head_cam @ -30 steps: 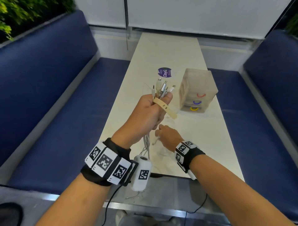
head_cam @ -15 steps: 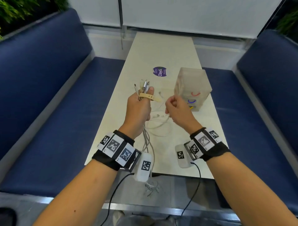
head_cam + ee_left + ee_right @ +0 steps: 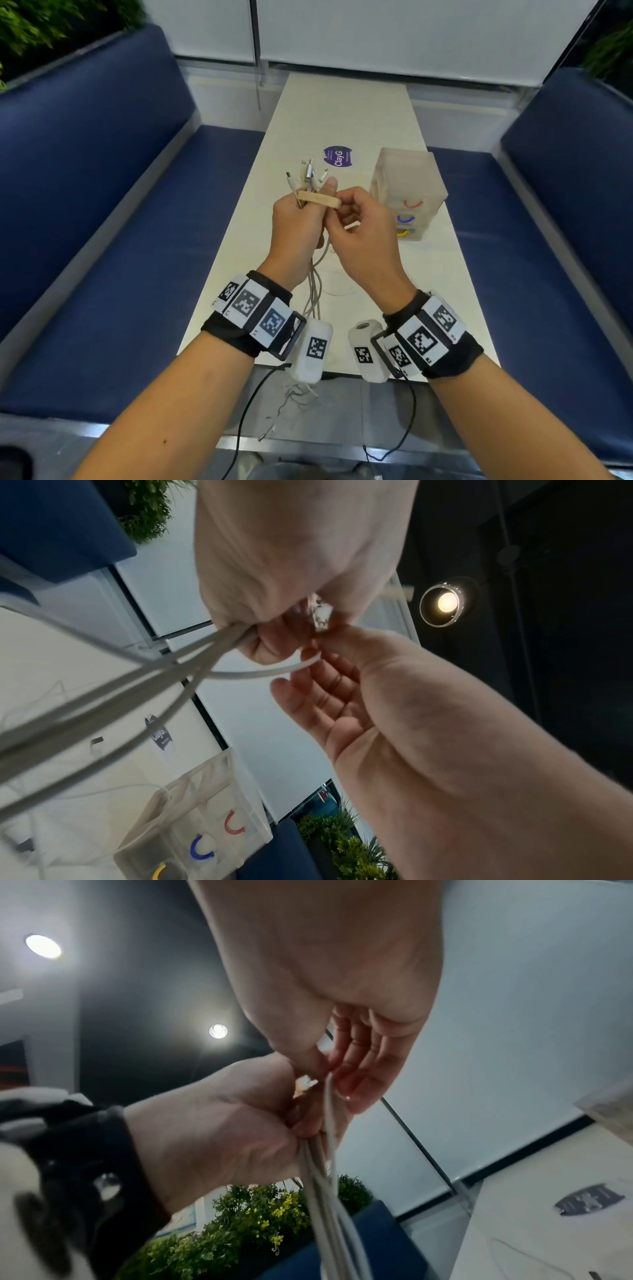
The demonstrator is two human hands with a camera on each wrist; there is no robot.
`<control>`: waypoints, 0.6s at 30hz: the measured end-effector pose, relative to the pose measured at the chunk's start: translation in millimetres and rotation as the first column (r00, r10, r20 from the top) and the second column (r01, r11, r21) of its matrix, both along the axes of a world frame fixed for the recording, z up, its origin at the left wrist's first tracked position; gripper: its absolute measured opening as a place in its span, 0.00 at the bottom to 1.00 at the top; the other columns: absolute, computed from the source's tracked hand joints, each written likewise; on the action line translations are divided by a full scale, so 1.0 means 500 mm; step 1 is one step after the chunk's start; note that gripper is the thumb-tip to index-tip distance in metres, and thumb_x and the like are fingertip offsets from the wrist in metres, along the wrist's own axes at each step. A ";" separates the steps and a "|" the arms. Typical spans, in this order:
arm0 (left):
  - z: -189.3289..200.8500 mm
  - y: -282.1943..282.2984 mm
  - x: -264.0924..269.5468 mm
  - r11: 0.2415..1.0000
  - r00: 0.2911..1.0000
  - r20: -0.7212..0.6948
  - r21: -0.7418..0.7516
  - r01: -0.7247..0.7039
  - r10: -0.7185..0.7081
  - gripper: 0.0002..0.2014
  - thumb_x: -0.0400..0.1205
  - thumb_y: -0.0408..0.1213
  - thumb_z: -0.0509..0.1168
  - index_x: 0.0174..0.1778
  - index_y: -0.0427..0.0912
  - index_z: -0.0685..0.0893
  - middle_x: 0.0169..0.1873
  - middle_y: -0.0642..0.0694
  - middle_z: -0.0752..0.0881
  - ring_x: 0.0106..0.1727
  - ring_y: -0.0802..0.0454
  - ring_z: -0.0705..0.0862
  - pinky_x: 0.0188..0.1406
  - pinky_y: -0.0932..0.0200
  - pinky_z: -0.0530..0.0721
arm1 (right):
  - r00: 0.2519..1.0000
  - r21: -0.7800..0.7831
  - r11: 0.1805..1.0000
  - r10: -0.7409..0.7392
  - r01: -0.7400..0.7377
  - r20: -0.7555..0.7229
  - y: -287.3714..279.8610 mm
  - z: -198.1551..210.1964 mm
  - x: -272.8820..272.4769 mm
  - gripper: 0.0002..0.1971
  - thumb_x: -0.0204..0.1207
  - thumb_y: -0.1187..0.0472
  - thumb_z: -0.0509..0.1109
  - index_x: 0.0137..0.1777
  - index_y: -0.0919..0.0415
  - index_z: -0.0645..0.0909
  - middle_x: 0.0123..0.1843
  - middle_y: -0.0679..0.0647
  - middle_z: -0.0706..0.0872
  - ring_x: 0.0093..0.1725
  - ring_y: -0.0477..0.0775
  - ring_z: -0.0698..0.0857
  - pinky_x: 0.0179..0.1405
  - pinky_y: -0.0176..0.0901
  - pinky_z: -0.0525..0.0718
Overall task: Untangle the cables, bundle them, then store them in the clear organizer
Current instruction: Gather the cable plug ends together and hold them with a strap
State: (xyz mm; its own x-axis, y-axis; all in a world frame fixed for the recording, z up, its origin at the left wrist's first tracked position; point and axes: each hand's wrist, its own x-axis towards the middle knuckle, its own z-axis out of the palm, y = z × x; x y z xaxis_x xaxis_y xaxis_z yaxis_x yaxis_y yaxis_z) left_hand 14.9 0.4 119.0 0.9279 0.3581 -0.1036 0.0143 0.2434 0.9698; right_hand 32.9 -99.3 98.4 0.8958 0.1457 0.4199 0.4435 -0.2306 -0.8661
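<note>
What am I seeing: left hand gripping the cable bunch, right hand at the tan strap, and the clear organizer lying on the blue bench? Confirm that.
Wrong in one respect: the clear organizer stands on the white table, not the bench, as the head view shows. The rest holds: the left hand grips the cable bunch, and the right hand is at the tan strap.

frosted plastic organizer [image 3: 407, 178], glossy table [image 3: 346, 113]

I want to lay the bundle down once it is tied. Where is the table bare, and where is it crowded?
Bare: the far end of the table beyond the purple sticker, and the left strip beside the left hand. Crowded: the right edge, where the clear organizer stands, and the near middle, where loose cables trail under both hands.
</note>
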 end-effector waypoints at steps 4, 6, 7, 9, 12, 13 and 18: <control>0.019 -0.005 -0.005 0.997 0.998 0.069 0.070 -0.017 0.012 0.17 0.90 0.47 0.62 0.41 0.38 0.82 0.27 0.48 0.79 0.22 0.61 0.78 0.20 0.66 0.75 | 0.960 0.314 0.944 0.176 -0.102 -0.218 0.004 0.002 -0.001 0.12 0.78 0.63 0.73 0.52 0.55 0.71 0.43 0.71 0.80 0.41 0.65 0.84 0.37 0.59 0.90; 0.027 -0.007 -0.009 0.993 0.995 0.100 0.118 -0.026 0.014 0.17 0.91 0.46 0.58 0.42 0.39 0.79 0.29 0.47 0.78 0.23 0.64 0.79 0.23 0.68 0.78 | 0.903 0.373 0.917 0.274 -0.141 -0.330 0.005 0.005 -0.003 0.12 0.83 0.64 0.70 0.58 0.58 0.68 0.51 0.65 0.78 0.43 0.56 0.85 0.32 0.54 0.90; 0.031 -0.007 -0.011 0.990 0.993 0.117 0.138 -0.033 0.017 0.17 0.91 0.47 0.57 0.41 0.40 0.79 0.29 0.47 0.77 0.25 0.63 0.79 0.25 0.67 0.79 | 0.879 0.338 0.924 0.306 -0.181 -0.366 0.005 0.003 -0.003 0.11 0.85 0.61 0.67 0.61 0.59 0.69 0.53 0.62 0.79 0.44 0.52 0.86 0.30 0.53 0.89; 0.038 -0.006 -0.010 0.984 0.991 0.135 0.171 -0.048 0.025 0.18 0.91 0.49 0.57 0.39 0.44 0.78 0.30 0.48 0.77 0.30 0.59 0.81 0.33 0.63 0.82 | 0.822 0.235 0.929 0.365 -0.287 -0.438 0.003 -0.005 -0.003 0.13 0.88 0.51 0.61 0.63 0.60 0.71 0.50 0.58 0.84 0.41 0.51 0.87 0.27 0.49 0.86; 0.044 -0.001 0.000 0.983 0.989 0.144 0.176 -0.051 0.025 0.19 0.91 0.51 0.56 0.37 0.46 0.76 0.32 0.47 0.75 0.33 0.55 0.75 0.36 0.60 0.77 | 0.804 0.117 0.900 0.428 -0.419 -0.413 0.004 -0.031 -0.011 0.19 0.91 0.50 0.53 0.45 0.57 0.79 0.33 0.53 0.87 0.32 0.52 0.84 0.27 0.41 0.76; 0.047 0.002 0.002 0.990 0.988 0.154 0.137 -0.037 0.015 0.19 0.91 0.50 0.56 0.37 0.46 0.77 0.31 0.48 0.74 0.31 0.55 0.73 0.34 0.60 0.75 | 0.811 0.110 0.891 0.448 -0.441 -0.377 0.007 -0.041 -0.017 0.21 0.89 0.51 0.53 0.38 0.57 0.79 0.28 0.55 0.85 0.28 0.52 0.81 0.28 0.39 0.75; 0.068 0.033 0.007 0.984 0.987 0.151 -0.160 0.073 -0.049 0.24 0.93 0.50 0.51 0.30 0.45 0.70 0.22 0.50 0.70 0.22 0.53 0.73 0.22 0.59 0.74 | 0.779 0.231 0.866 0.499 -0.443 -0.379 0.001 -0.085 -0.027 0.27 0.87 0.50 0.63 0.24 0.54 0.67 0.18 0.48 0.67 0.15 0.50 0.70 0.25 0.46 0.77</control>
State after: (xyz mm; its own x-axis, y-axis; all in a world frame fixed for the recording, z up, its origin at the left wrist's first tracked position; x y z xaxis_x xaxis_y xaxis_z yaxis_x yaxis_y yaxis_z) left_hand 18.2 16.8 153.1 0.9569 0.2898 -0.0180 -0.1048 0.4026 0.9094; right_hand 19.3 -98.7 55.7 0.8198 0.5683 0.0710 0.0640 0.0322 -0.9974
